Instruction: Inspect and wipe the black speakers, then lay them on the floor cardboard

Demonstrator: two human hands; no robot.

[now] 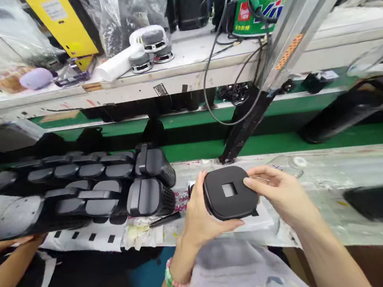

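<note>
A black rounded-square cover point(220, 200) with a small square opening in its middle faces up at me. My left hand point(199, 213) is wrapped around its left and lower edge, thumb along the bottom. At the right edge, my right hand point(274, 187) pinches the rim between thumb and fingers. Whether a deeper body lies under the cover is hidden from view. Beneath it is a white sheet point(263, 218) with a dark patch. To the left stands the nearest black speaker-like unit point(147, 196), with a strap-like handle and a perforated side.
Several similar black units point(92, 172) crowd the bench at left, where a co-worker's arm point(15, 258) reaches in. A dark tool point(165, 220) lies left of my hands. A slanted metal post point(291, 51) and hanging cable point(208, 91) rise ahead. Speaker drivers point(153, 40) sit on the shelf.
</note>
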